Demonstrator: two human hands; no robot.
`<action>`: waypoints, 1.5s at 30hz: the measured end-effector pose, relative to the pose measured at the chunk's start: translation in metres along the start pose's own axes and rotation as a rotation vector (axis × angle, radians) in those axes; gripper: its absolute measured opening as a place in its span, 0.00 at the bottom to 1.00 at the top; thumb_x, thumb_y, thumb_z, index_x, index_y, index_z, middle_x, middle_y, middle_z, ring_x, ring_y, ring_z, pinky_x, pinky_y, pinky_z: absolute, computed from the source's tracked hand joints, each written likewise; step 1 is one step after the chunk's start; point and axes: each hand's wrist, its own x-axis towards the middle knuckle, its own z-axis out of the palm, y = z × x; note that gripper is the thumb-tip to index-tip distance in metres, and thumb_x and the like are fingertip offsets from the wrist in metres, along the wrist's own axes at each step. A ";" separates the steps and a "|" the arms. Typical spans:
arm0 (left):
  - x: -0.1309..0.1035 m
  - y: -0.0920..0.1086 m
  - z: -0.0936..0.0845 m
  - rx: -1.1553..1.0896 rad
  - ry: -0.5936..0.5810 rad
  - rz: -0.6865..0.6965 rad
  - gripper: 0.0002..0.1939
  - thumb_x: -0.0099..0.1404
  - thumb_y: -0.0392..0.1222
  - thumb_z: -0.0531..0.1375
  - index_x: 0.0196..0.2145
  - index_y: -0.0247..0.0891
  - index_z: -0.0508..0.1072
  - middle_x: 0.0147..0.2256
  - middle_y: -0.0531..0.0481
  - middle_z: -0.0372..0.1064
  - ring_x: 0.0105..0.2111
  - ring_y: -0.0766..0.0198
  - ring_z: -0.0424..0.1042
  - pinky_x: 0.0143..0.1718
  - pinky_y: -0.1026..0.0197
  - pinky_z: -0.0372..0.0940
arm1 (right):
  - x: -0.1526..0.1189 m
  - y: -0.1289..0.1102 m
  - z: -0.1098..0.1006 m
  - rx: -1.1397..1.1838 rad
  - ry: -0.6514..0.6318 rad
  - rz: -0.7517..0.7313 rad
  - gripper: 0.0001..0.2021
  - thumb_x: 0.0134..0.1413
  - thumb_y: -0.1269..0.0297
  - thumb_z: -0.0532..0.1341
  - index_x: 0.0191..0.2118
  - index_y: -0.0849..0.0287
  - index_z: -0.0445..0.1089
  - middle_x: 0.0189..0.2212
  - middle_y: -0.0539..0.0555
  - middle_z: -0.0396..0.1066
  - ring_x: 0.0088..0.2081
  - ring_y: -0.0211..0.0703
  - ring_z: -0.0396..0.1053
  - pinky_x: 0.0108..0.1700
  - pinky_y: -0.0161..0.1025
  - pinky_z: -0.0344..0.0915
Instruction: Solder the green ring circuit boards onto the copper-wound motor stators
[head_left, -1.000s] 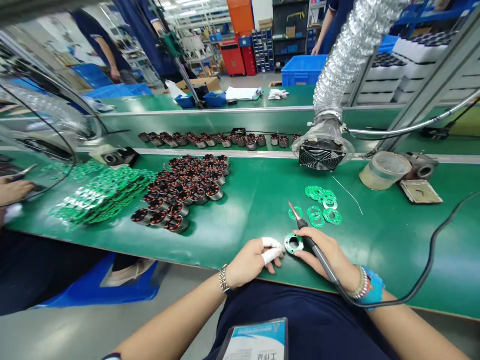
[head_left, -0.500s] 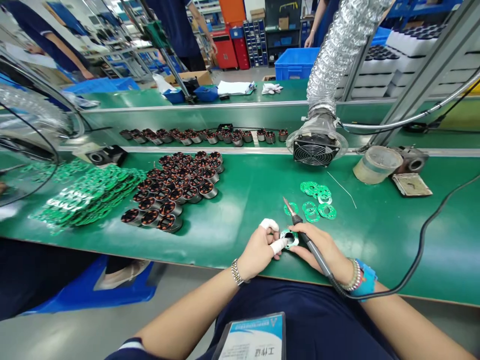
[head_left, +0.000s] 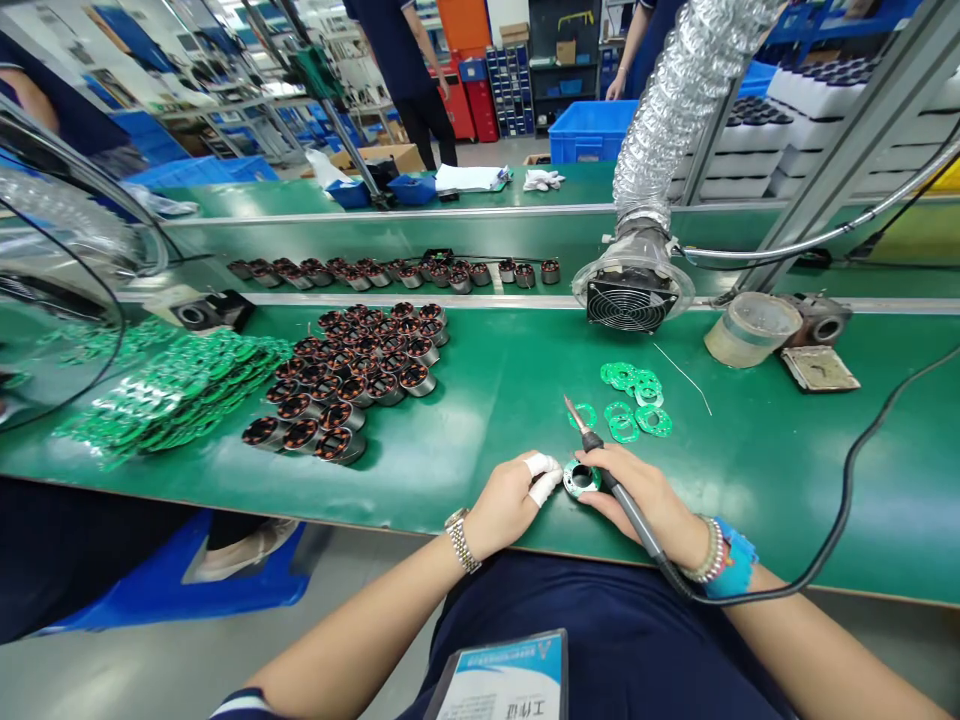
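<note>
My right hand [head_left: 652, 495] grips a soldering iron [head_left: 630, 505], its bare tip pointing up and away to the left. The thumb and fingers of that hand also steady a motor stator topped with a green ring-shaped circuit board [head_left: 581, 480]. My left hand [head_left: 514, 500] has white finger covers on thumb and forefinger. Those two tips are drawn together in a pinch at the stator's left edge; whatever lies between them is too small to make out. Loose ring circuit boards [head_left: 637, 400] lie just beyond the iron, with a thin pale wire [head_left: 686, 378] behind them.
Rows of copper-wound stators [head_left: 360, 365] stand left of my hands, beside heaped green circuit boards [head_left: 180, 390]. A fan [head_left: 630, 305] on a foil duct [head_left: 667, 110] hangs ahead. Right of it are a round tub [head_left: 750, 330] and a sponge tray [head_left: 819, 368]. The iron's cable [head_left: 847, 480] loops right.
My left thumb has come off the board's centre, and the left fingers have drawn back to its left edge. The stators on the far strip have shifted left. People behind have moved.
</note>
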 end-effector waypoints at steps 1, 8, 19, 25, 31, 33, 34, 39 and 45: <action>0.001 0.001 0.001 -0.085 -0.037 -0.047 0.11 0.62 0.41 0.51 0.26 0.36 0.66 0.24 0.51 0.65 0.24 0.66 0.65 0.30 0.63 0.62 | 0.000 0.001 0.001 -0.004 0.005 0.000 0.14 0.56 0.66 0.58 0.49 0.56 0.60 0.42 0.57 0.68 0.43 0.44 0.67 0.44 0.42 0.67; 0.005 -0.006 -0.005 -0.420 -0.214 -0.238 0.12 0.62 0.47 0.51 0.30 0.34 0.66 0.23 0.52 0.63 0.20 0.68 0.65 0.21 0.66 0.63 | 0.004 0.005 0.002 -0.028 0.019 -0.005 0.14 0.54 0.63 0.59 0.47 0.57 0.62 0.39 0.56 0.69 0.43 0.45 0.65 0.44 0.44 0.66; 0.009 -0.010 -0.013 0.123 -0.089 0.208 0.08 0.60 0.38 0.53 0.29 0.37 0.72 0.31 0.46 0.70 0.32 0.64 0.68 0.34 0.63 0.63 | 0.004 0.003 0.002 -0.022 0.030 0.004 0.13 0.55 0.62 0.59 0.47 0.56 0.62 0.38 0.56 0.69 0.40 0.44 0.66 0.43 0.43 0.66; 0.020 -0.001 -0.004 -0.602 -0.260 -0.466 0.10 0.56 0.42 0.51 0.21 0.36 0.62 0.16 0.54 0.58 0.14 0.70 0.60 0.15 0.68 0.55 | 0.005 0.002 0.000 -0.029 0.027 -0.003 0.12 0.55 0.63 0.59 0.46 0.57 0.62 0.36 0.55 0.68 0.38 0.44 0.65 0.40 0.41 0.66; 0.010 -0.008 -0.015 -0.511 -0.159 -0.269 0.11 0.53 0.43 0.62 0.33 0.34 0.71 0.24 0.52 0.67 0.23 0.70 0.65 0.24 0.68 0.62 | 0.004 0.004 0.001 -0.011 0.018 -0.008 0.13 0.55 0.63 0.58 0.46 0.57 0.62 0.36 0.55 0.68 0.38 0.44 0.65 0.41 0.42 0.66; 0.009 -0.010 -0.014 -0.501 -0.134 -0.234 0.10 0.54 0.42 0.61 0.33 0.34 0.72 0.25 0.52 0.68 0.24 0.70 0.66 0.25 0.67 0.62 | 0.004 0.004 0.002 -0.016 0.023 -0.007 0.13 0.55 0.63 0.58 0.46 0.57 0.62 0.36 0.55 0.69 0.38 0.43 0.65 0.41 0.42 0.66; 0.010 -0.011 -0.013 -0.508 -0.127 -0.227 0.09 0.54 0.43 0.61 0.31 0.33 0.72 0.24 0.52 0.68 0.23 0.70 0.65 0.25 0.67 0.62 | 0.004 0.004 0.002 -0.019 0.024 -0.007 0.13 0.55 0.63 0.59 0.46 0.57 0.62 0.36 0.55 0.69 0.39 0.43 0.65 0.41 0.41 0.66; 0.016 -0.005 -0.006 -0.584 -0.117 -0.269 0.10 0.53 0.44 0.62 0.27 0.33 0.69 0.21 0.53 0.66 0.19 0.72 0.64 0.22 0.69 0.62 | 0.003 0.003 0.002 -0.018 0.022 -0.003 0.12 0.55 0.63 0.58 0.45 0.57 0.63 0.35 0.56 0.69 0.38 0.44 0.65 0.40 0.42 0.66; 0.019 0.006 0.002 -0.796 -0.123 -0.462 0.13 0.49 0.42 0.64 0.25 0.33 0.65 0.17 0.56 0.63 0.16 0.73 0.63 0.17 0.71 0.60 | 0.002 0.005 0.003 -0.023 0.013 -0.003 0.12 0.55 0.64 0.59 0.45 0.57 0.62 0.36 0.55 0.68 0.38 0.44 0.65 0.40 0.42 0.65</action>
